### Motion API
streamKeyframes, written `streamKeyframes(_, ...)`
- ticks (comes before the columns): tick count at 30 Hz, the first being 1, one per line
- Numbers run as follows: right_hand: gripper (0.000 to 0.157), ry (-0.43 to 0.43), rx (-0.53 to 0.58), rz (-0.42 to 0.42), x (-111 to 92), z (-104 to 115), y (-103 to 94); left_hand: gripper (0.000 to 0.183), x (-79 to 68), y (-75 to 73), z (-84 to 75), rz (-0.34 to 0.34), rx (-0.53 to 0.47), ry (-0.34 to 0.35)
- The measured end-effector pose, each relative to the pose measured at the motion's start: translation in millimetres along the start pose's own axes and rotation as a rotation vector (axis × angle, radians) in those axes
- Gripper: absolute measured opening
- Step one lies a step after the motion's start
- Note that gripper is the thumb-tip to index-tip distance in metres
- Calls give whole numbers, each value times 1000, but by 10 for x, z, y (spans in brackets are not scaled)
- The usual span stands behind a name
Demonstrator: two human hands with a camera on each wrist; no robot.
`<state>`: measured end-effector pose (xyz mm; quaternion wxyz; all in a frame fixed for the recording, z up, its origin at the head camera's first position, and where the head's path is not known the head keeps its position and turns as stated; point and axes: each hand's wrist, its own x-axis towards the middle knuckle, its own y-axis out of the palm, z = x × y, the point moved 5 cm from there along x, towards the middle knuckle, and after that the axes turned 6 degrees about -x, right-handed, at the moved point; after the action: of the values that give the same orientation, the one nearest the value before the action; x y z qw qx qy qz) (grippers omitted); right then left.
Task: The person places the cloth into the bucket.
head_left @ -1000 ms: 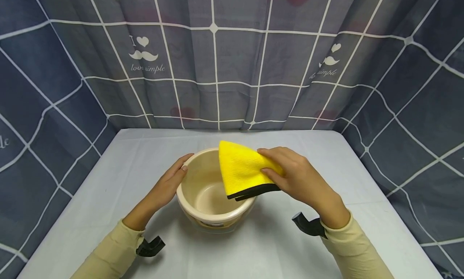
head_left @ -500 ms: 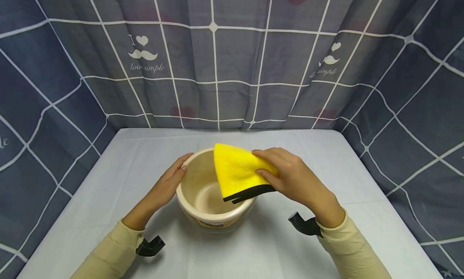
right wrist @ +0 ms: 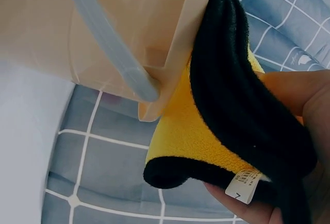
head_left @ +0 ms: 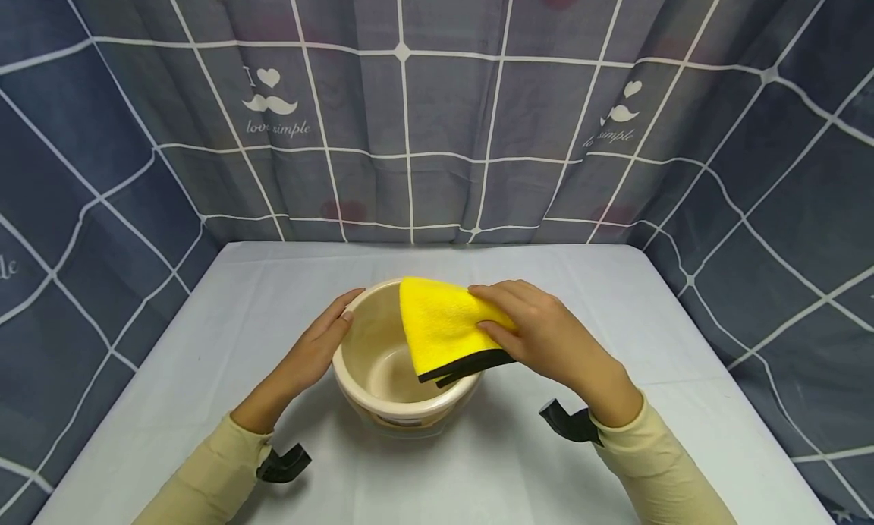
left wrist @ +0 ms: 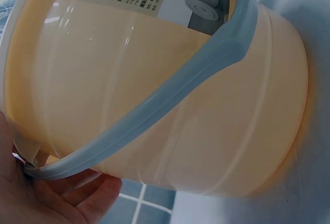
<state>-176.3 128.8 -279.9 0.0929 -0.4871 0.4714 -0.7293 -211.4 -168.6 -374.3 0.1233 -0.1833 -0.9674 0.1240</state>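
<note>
A cream plastic bucket [head_left: 369, 388] stands upright on the table. Its grey handle [left wrist: 154, 108] hangs down along the label side in the left wrist view. My left hand [head_left: 310, 354] grips the bucket at the left of its rim, the thumb on the rim and the fingers on the outside. Over the rim's right side, my right hand [head_left: 539, 328] pinches a folded yellow cloth [head_left: 444, 324] with black edging. The cloth covers part of the opening and the right rim. A white tag [right wrist: 242, 185] sticks out from the cloth in the right wrist view.
A white cloth covers the table [head_left: 205, 343]. Grey-blue checked curtains [head_left: 451, 115] close in its back and both sides. A black wrist mount [head_left: 283, 464] juts from the left sleeve, another from the right.
My right hand has moved slightly left and down with the yellow cloth, bringing it further over the bucket's opening. My left hand and the bucket have stayed in place.
</note>
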Motion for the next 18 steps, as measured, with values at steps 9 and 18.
streamKeyframes(9, 48, 10, -31, 34, 20, 16, 44, 48, -2, 2, 17, 0, 2, 4)
streamKeyframes(18, 46, 30, -42, 56, 41, 25, 91, 49, 4, -1, 28, -4, -7, -9)
